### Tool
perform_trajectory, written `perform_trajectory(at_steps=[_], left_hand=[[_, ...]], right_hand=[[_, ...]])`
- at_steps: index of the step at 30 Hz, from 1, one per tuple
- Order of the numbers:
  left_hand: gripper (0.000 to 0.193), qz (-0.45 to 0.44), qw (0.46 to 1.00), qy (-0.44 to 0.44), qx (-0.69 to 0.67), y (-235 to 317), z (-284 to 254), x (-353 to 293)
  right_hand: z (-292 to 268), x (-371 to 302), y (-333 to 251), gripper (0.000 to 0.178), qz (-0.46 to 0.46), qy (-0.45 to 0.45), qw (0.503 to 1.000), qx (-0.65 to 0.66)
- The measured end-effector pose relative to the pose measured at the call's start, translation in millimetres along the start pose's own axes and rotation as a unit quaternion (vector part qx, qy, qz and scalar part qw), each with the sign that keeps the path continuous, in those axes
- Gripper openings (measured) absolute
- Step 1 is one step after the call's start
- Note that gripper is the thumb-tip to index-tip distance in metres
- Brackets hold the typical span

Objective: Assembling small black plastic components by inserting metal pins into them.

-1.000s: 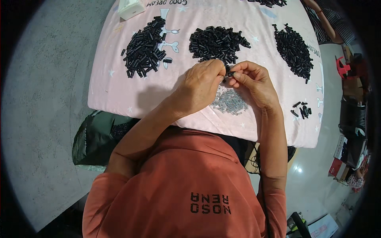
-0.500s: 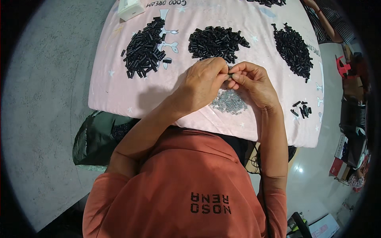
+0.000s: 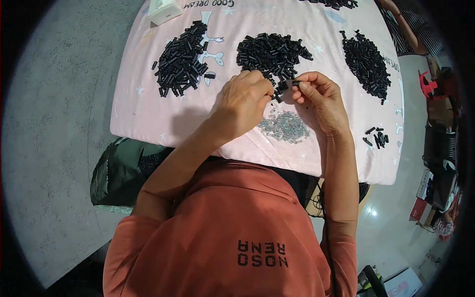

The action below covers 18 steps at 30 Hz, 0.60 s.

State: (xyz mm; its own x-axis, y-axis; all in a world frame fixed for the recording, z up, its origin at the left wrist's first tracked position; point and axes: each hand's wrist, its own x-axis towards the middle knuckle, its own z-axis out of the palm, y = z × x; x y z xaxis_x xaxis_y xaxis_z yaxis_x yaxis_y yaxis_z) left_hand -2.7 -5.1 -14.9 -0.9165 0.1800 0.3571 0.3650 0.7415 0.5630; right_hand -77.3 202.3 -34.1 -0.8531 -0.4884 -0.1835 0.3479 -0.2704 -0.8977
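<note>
My right hand (image 3: 321, 101) pinches a small black cylindrical piece (image 3: 296, 83) between thumb and forefinger, just right of the middle pile. My left hand (image 3: 246, 99) is at the near left edge of that pile, with its fingers bent down and closed; what they hold, if anything, is hidden. The middle pile of black cylindrical pieces (image 3: 267, 52) reaches down between both hands. Closer to me lies a heap of small silvery pieces that look like metal springs (image 3: 287, 127), partly bordered by my left fingers.
More black pieces form a left pile (image 3: 180, 64) and a right pile (image 3: 366, 64). A small loose group (image 3: 380, 137) lies at the near right on the pink cloth (image 3: 198, 116). A white box (image 3: 164, 11) stands far left. Another person's arm (image 3: 408, 32) shows at the far right.
My hands have come apart from where they met. The left moved left and down to the pile's edge; the right moved slightly right and up with the black piece.
</note>
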Motion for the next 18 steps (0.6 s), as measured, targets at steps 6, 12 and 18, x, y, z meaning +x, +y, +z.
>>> perform_trajectory(at_steps=[6,12,18], left_hand=[[0.016,-0.033,0.995,-0.034,0.084,4.7,2.5,2.6],[0.018,0.004,0.997,-0.024,0.078,-1.3,3.5,-0.6],[0.018,-0.016,0.997,-0.034,0.067,2.2,1.9,-0.1]], right_hand=[[2.4,-1.8,-3.8,0.011,0.002,-0.007,1.0,-0.021],[0.3,-1.0,-0.2,0.011,-0.007,-0.033,0.999,-0.003],[-0.5,-0.9,-0.3,0.012,0.004,-0.035,0.999,-0.021]])
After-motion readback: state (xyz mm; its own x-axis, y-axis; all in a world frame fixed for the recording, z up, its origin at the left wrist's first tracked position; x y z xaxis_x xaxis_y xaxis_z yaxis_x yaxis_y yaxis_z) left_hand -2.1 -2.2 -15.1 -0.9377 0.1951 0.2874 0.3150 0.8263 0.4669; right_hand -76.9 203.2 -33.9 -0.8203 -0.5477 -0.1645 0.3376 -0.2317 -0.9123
